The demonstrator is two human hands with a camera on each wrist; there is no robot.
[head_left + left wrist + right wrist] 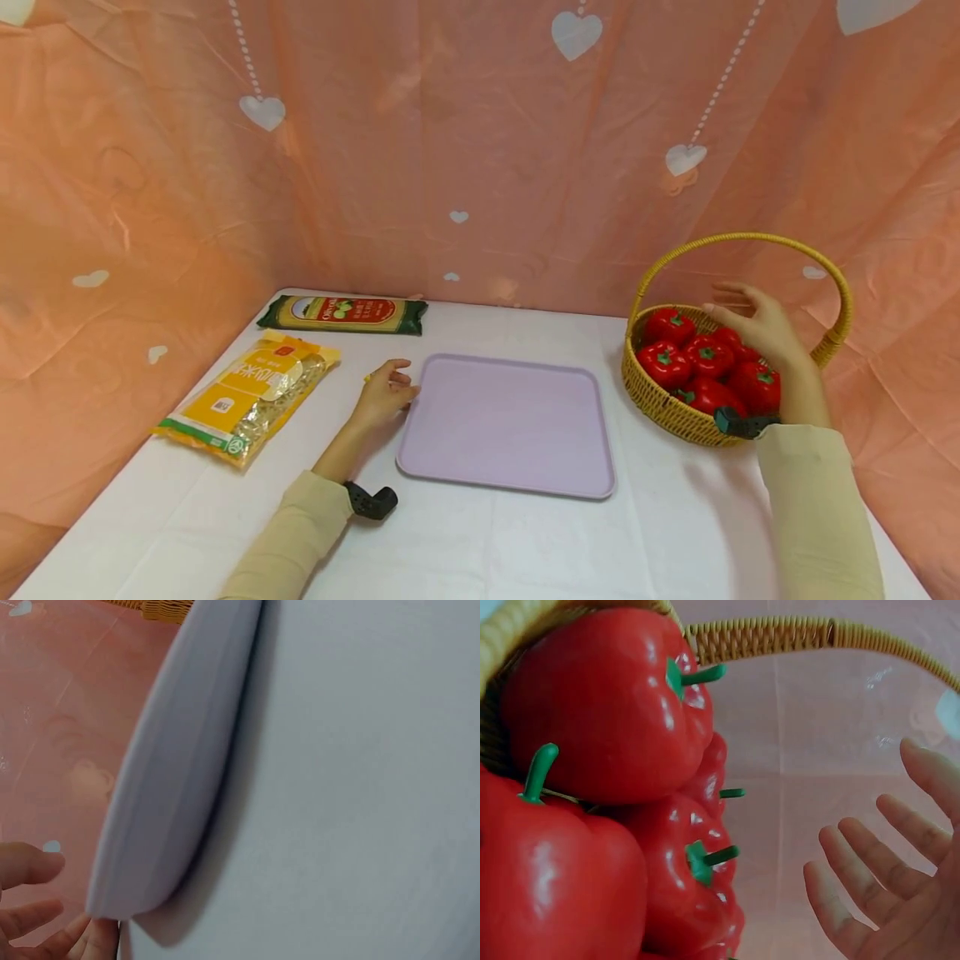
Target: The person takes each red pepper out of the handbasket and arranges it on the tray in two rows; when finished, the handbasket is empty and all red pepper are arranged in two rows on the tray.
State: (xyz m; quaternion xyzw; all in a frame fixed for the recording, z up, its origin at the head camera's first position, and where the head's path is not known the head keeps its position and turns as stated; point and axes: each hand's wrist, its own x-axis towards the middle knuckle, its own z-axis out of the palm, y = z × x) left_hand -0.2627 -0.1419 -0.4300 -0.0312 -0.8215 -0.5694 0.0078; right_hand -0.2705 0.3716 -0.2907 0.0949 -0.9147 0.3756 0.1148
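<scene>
A wicker basket (654, 407) with a tall arched handle stands at the right, filled with several glossy red bell peppers (709, 356) with green stems. Over the peppers, under the handle, hovers my right hand (763, 327); its fingers are extended and hold nothing. In the right wrist view a gap shows between those fingers and the nearest pepper (607, 705). My left hand (384, 395) is at the left edge of a flat lilac tray (510, 425), fingers relaxed. Its fingertips appear to touch the tray's corner in the left wrist view, with the thumb apart.
Left of the tray lies a yellow clear-windowed food bag (251, 396). Behind it, along the back edge, is a long green and gold packet (343, 314). A pink curtain (480, 167) with white hearts hangs behind the white-covered table (465, 546).
</scene>
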